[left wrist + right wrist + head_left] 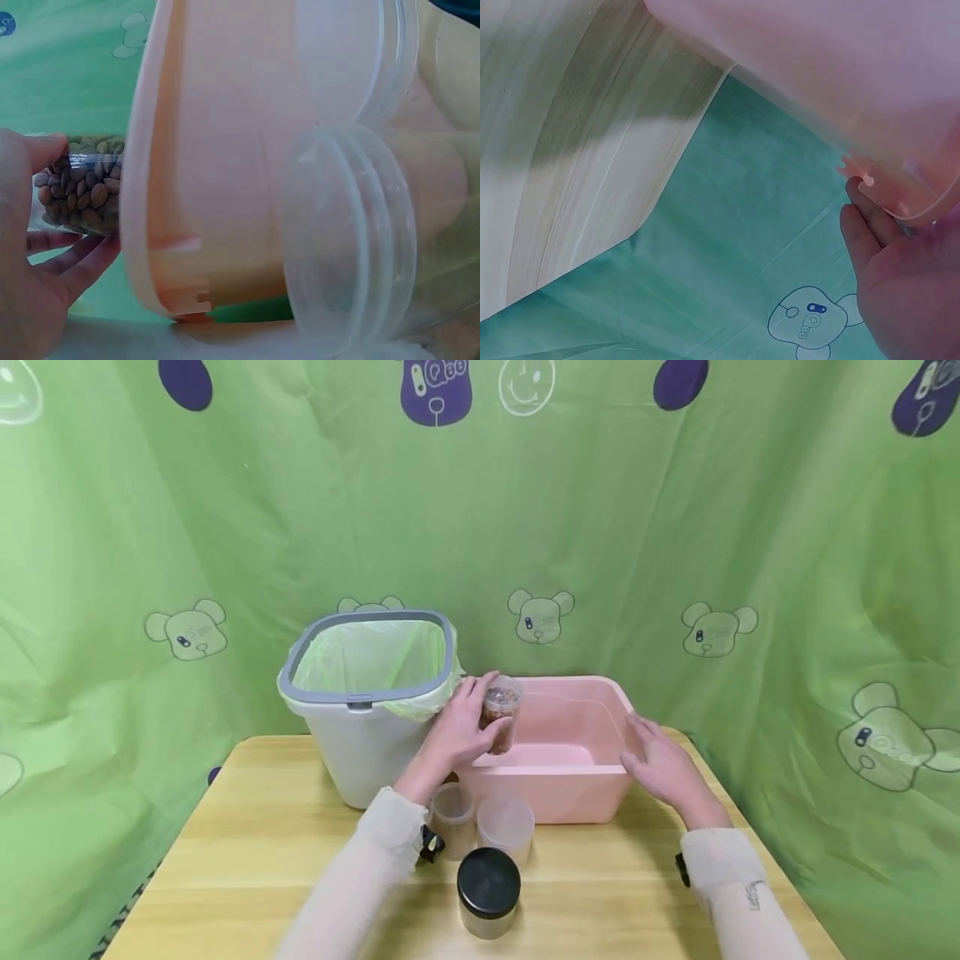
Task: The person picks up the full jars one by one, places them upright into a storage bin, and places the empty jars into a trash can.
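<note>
My left hand (467, 727) grips a clear plastic jar (504, 717) of brown, almond-like nuts (84, 184). The jar is upright above the left part of a pink plastic bin (543, 793), with thumb on one side and fingers on the other. At the bin's right end, my right hand (663, 764) holds the rim, and its fingers (862, 236) lie against the outside in the right wrist view. In front of the bin stand a clear container (454, 818), a wider clear one (506, 827) and a jar with a black lid (489, 885).
A light grey trash bin (345, 752) with a grey rim and a pale green liner bag (367, 656) stands left of the pink bin. All of it rests on a wooden table (262, 843). A green curtain (450, 527) hangs behind and at the sides.
</note>
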The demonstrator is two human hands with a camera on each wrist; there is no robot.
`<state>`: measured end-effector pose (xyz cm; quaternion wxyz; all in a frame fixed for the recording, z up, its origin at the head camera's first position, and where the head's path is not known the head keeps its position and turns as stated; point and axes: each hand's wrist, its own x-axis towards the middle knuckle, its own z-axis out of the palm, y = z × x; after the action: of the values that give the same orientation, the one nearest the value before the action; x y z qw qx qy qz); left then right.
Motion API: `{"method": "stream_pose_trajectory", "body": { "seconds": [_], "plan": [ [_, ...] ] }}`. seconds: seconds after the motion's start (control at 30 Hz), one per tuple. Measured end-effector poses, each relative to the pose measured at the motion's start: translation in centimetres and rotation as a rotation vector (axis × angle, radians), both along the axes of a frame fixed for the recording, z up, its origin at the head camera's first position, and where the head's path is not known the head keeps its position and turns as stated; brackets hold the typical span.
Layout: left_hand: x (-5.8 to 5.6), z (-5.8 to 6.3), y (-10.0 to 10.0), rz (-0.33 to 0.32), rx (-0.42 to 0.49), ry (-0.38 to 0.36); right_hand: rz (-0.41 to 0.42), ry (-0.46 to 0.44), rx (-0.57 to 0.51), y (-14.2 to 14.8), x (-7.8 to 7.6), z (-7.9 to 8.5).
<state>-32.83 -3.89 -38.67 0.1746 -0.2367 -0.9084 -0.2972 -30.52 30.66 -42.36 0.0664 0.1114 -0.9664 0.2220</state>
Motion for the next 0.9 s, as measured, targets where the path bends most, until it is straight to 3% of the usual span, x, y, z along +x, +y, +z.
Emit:
{"method": "stream_pose_trajectory", "body": {
  "seconds": [0.37,0.63,0.9],
  "plan": [
    [-1.5,-1.9,0.5,0.002,-0.013,0.014,-0.003,0.033,0.004,0.1,0.0,-0.5],
    [-2.6,-3.1,0.6,-0.007,0.026,-0.057,-0.011,0.039,0.003,0.1,0.1,-0.3],
    [-2.8,-3.9,0.6,-0.021,0.04,-0.116,-0.013,0.039,-0.001,0.2,0.1,-0.6]
  ]
}}
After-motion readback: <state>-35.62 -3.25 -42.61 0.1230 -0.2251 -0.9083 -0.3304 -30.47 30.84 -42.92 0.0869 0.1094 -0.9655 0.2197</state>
